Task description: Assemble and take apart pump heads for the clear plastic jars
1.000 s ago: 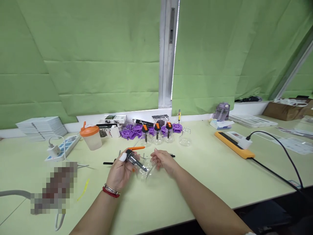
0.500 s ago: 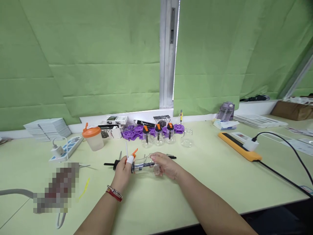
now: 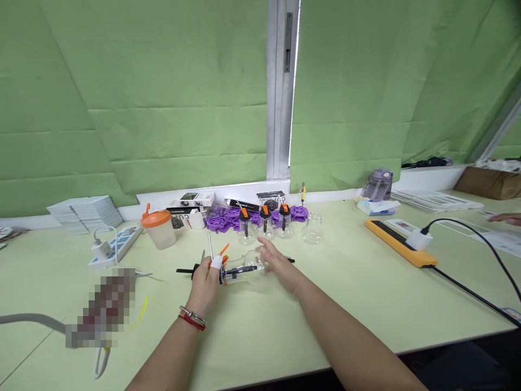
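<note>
My left hand (image 3: 206, 279) is wrapped round the black and orange top end of a clear glass bottle (image 3: 252, 271), which lies sideways above the table. A dark rod with a metallic part runs along inside the glass. A white wrap covers a finger of that hand, and a thin white stick (image 3: 210, 245) and an orange flap (image 3: 224, 248) stick up beside it. My right hand (image 3: 280, 267) is at the bottle's rounded right end with fingers stretched out, slightly blurred; whether it touches the glass I cannot tell. A small dark brush (image 3: 290, 260) is partly hidden behind it.
Several glass bottles with black and orange tops (image 3: 265, 220) stand behind, beside an open glass bottle (image 3: 312, 231) and purple plastic parts (image 3: 218, 221). An orange-lidded cup (image 3: 160, 233) and a white power strip (image 3: 118, 244) are left; a yellow power strip (image 3: 399, 244) and another person's hand (image 3: 507, 218) are right.
My right hand has loosened from round the bottle's end, its fingers now straightened and raised. My left hand keeps its hold. Another person's hand has come into view at the far right.
</note>
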`<act>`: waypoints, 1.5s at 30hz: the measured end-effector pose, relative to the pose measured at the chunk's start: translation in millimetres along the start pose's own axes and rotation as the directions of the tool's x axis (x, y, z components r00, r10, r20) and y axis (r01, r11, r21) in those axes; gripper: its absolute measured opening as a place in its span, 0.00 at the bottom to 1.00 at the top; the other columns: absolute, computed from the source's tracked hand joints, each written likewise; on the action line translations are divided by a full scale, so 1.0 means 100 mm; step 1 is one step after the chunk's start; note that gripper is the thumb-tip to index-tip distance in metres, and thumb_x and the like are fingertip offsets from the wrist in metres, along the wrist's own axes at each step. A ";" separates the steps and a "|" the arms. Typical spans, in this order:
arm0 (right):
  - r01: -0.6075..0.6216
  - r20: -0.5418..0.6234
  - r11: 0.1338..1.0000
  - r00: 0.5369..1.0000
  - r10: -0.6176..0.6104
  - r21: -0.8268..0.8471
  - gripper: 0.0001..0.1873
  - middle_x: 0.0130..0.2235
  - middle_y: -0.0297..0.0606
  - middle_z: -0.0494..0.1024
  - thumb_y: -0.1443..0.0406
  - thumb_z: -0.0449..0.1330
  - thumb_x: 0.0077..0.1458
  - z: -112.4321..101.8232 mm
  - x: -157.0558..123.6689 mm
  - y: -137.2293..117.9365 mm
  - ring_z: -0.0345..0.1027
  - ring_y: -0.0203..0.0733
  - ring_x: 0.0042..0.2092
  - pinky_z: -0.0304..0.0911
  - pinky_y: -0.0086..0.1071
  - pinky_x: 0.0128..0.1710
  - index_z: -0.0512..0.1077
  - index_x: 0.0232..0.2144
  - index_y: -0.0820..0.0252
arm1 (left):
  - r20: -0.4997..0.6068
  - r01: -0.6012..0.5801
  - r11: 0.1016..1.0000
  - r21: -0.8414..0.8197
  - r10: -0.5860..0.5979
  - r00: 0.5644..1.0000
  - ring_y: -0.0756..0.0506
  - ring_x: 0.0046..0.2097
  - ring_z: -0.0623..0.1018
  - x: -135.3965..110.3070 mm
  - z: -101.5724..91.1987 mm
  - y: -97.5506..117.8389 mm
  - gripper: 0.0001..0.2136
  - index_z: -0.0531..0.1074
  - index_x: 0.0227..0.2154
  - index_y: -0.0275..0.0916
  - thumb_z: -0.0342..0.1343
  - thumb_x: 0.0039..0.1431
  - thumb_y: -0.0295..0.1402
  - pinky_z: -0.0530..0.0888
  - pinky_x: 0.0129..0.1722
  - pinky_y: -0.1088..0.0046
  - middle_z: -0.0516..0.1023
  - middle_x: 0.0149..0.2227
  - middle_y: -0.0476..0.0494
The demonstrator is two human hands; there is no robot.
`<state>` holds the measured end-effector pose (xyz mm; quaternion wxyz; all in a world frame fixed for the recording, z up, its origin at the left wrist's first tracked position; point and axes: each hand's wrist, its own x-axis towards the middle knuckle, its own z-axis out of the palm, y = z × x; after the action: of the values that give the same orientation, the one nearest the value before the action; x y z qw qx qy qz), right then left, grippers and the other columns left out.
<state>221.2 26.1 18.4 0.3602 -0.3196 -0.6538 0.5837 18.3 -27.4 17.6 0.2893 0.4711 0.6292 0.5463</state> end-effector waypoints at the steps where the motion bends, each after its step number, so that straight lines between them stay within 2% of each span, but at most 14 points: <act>1: -0.132 0.015 0.990 0.991 0.131 0.059 0.36 0.49 0.47 0.66 0.41 0.47 0.53 0.01 0.02 0.03 0.69 0.44 0.41 0.64 0.33 0.29 0.54 0.58 0.51 | 0.002 -0.004 1.000 0.011 0.004 1.000 0.52 0.17 0.61 0.00 0.00 0.00 0.21 0.67 0.25 0.38 0.48 0.52 0.54 0.59 0.16 0.77 0.63 0.17 0.54; 4: -0.311 0.145 0.945 0.944 0.296 0.097 0.36 0.37 0.43 0.70 0.40 0.48 0.51 -0.01 0.04 0.05 0.68 0.40 0.27 0.60 0.30 0.20 0.58 0.53 0.56 | 0.031 0.052 0.998 0.021 -0.053 0.998 0.53 0.16 0.61 0.02 0.00 0.00 0.22 0.67 0.25 0.38 0.47 0.52 0.54 0.58 0.15 0.77 0.62 0.16 0.55; 7: -0.061 0.181 0.995 0.982 0.047 0.074 0.36 0.46 0.42 0.68 0.53 0.68 0.40 -0.07 0.01 0.01 0.69 0.40 0.38 0.66 0.32 0.32 0.62 0.51 0.52 | 0.061 0.146 0.989 -0.006 -0.146 0.987 0.53 0.15 0.59 0.03 -0.01 -0.01 0.21 0.64 0.24 0.39 0.46 0.53 0.54 0.56 0.13 0.78 0.59 0.16 0.57; 10: 0.094 0.162 0.986 0.980 -0.116 0.134 0.39 0.56 0.39 0.60 0.60 0.71 0.36 -0.08 -0.01 0.00 0.61 0.42 0.52 0.65 0.33 0.44 0.62 0.52 0.47 | 0.059 0.174 0.983 -0.052 -0.171 0.983 0.54 0.14 0.57 0.04 -0.01 -0.02 0.20 0.63 0.24 0.39 0.46 0.53 0.53 0.56 0.12 0.78 0.58 0.16 0.57; 15: -0.154 0.163 0.976 0.978 0.129 0.152 0.33 0.47 0.43 0.67 0.45 0.57 0.48 -0.05 0.01 0.06 0.69 0.43 0.39 0.68 0.36 0.30 0.60 0.53 0.50 | 0.021 0.108 0.994 -0.021 -0.107 0.994 0.54 0.15 0.58 0.05 -0.01 -0.03 0.19 0.64 0.24 0.39 0.48 0.52 0.51 0.55 0.12 0.79 0.57 0.16 0.57; 20: 0.251 0.154 0.968 0.956 -0.250 0.017 0.42 0.58 0.42 0.60 0.54 0.69 0.38 -0.05 0.00 0.04 0.58 0.48 0.55 0.62 0.38 0.47 0.60 0.56 0.47 | 0.038 0.157 0.983 -0.090 -0.154 0.987 0.54 0.15 0.58 0.04 -0.02 0.02 0.19 0.64 0.25 0.39 0.47 0.53 0.52 0.57 0.11 0.77 0.57 0.17 0.57; 25: -0.141 0.173 0.983 0.978 0.120 0.117 0.35 0.51 0.48 0.66 0.42 0.48 0.52 0.01 0.02 0.07 0.70 0.44 0.39 0.66 0.36 0.28 0.56 0.57 0.50 | 0.026 0.117 0.992 -0.038 -0.117 0.993 0.54 0.14 0.58 0.02 -0.03 0.05 0.18 0.61 0.23 0.40 0.48 0.53 0.51 0.56 0.11 0.78 0.55 0.15 0.58; 28: 0.128 0.198 0.988 0.974 -0.108 -0.089 0.37 0.56 0.45 0.63 0.52 0.66 0.42 -0.05 0.00 0.02 0.66 0.47 0.48 0.65 0.36 0.37 0.62 0.54 0.50 | 0.053 0.147 0.988 -0.045 -0.145 0.988 0.53 0.14 0.59 0.02 -0.03 0.05 0.18 0.61 0.23 0.40 0.47 0.53 0.51 0.56 0.10 0.78 0.57 0.16 0.57; 31: 0.327 0.194 0.931 0.935 -0.296 -0.159 0.41 0.61 0.41 0.56 0.57 0.69 0.38 -0.09 -0.01 -0.01 0.54 0.49 0.59 0.60 0.38 0.48 0.60 0.56 0.47 | 0.040 0.167 0.984 -0.055 -0.165 0.986 0.53 0.15 0.59 0.03 -0.02 0.02 0.18 0.63 0.25 0.40 0.46 0.54 0.51 0.56 0.11 0.78 0.59 0.16 0.56; 34: 0.055 0.098 0.998 0.994 -0.054 -0.006 0.33 0.57 0.44 0.60 0.47 0.57 0.50 -0.03 0.01 0.04 0.62 0.47 0.53 0.64 0.38 0.42 0.58 0.56 0.49 | 0.001 0.075 0.997 -0.011 -0.075 0.997 0.53 0.15 0.59 0.05 -0.02 -0.02 0.17 0.63 0.23 0.39 0.48 0.53 0.50 0.57 0.12 0.78 0.58 0.16 0.56; 36: -0.172 0.124 0.982 0.979 0.162 0.072 0.31 0.50 0.45 0.65 0.43 0.50 0.52 0.02 0.02 0.07 0.69 0.45 0.43 0.66 0.36 0.33 0.59 0.53 0.52 | 0.003 0.017 1.000 0.017 -0.017 1.000 0.54 0.15 0.60 0.05 -0.02 -0.04 0.17 0.62 0.22 0.39 0.49 0.53 0.49 0.57 0.12 0.78 0.59 0.16 0.56; 38: -0.216 0.152 0.976 0.966 0.208 0.035 0.33 0.46 0.43 0.66 0.44 0.56 0.48 0.03 0.01 0.05 0.70 0.40 0.35 0.66 0.34 0.28 0.59 0.51 0.53 | 0.019 0.025 1.000 0.013 -0.026 0.999 0.53 0.15 0.60 0.04 -0.02 -0.04 0.17 0.62 0.22 0.39 0.48 0.54 0.49 0.57 0.12 0.78 0.60 0.17 0.56; 41: 0.073 0.093 0.982 0.994 -0.058 -0.174 0.38 0.51 0.40 0.64 0.57 0.69 0.38 0.00 -0.04 -0.06 0.67 0.40 0.41 0.66 0.36 0.39 0.59 0.52 0.50 | 0.042 0.104 0.994 -0.042 -0.102 0.994 0.53 0.14 0.60 0.04 -0.02 0.00 0.18 0.63 0.23 0.39 0.48 0.54 0.50 0.56 0.11 0.78 0.60 0.16 0.56; 45: 0.427 0.156 0.814 0.904 -0.398 -0.395 0.33 0.57 0.40 0.59 0.69 0.67 0.38 -0.01 -0.09 -0.15 0.54 0.46 0.58 0.50 0.43 0.58 0.62 0.48 0.50 | 0.053 0.170 0.979 -0.110 -0.165 0.985 0.53 0.14 0.60 0.04 -0.02 0.03 0.18 0.64 0.23 0.39 0.48 0.53 0.50 0.56 0.09 0.78 0.61 0.16 0.55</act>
<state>227.1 17.8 33.0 0.3791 -0.2208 -0.8288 0.3474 15.9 -25.1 21.9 0.3745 0.4111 0.6278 0.5446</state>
